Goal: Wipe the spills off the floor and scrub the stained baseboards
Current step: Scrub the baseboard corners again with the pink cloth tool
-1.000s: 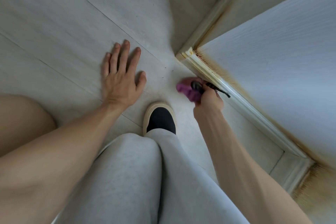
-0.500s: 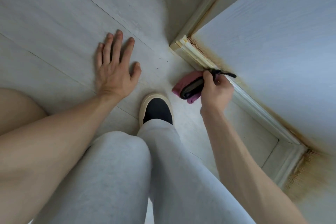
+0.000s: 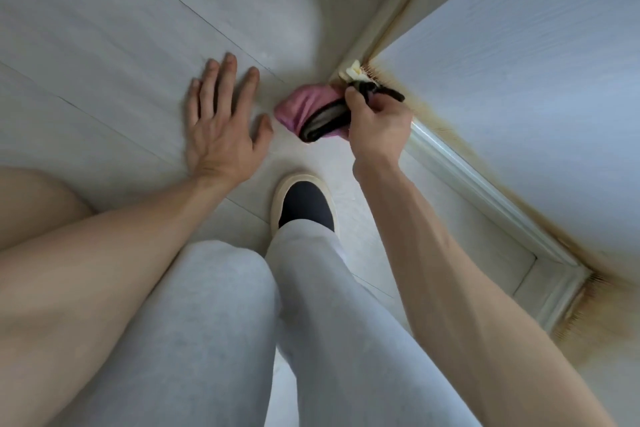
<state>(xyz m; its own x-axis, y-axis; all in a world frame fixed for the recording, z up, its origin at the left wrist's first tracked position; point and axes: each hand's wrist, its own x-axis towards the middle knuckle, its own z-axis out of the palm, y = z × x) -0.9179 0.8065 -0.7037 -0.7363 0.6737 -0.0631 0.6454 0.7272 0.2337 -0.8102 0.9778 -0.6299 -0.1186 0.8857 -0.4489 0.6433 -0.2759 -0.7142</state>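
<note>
The pale plank floor (image 3: 114,28) fills the upper left and centre of the frame, and a white wall (image 3: 526,80) with brownish staining along its bottom edge fills the right. A white baseboard (image 3: 485,191) runs diagonally from upper centre to lower right. Grey trousers (image 3: 242,322) and a dark shoe (image 3: 304,208) sit at lower centre. The left hand (image 3: 221,128) lies flat on the floor, fingers spread and straight. The right hand (image 3: 379,125) curls its fingers around a black brush (image 3: 325,120) and a pink cloth (image 3: 304,104), held at the baseboard's stained corner.
</note>
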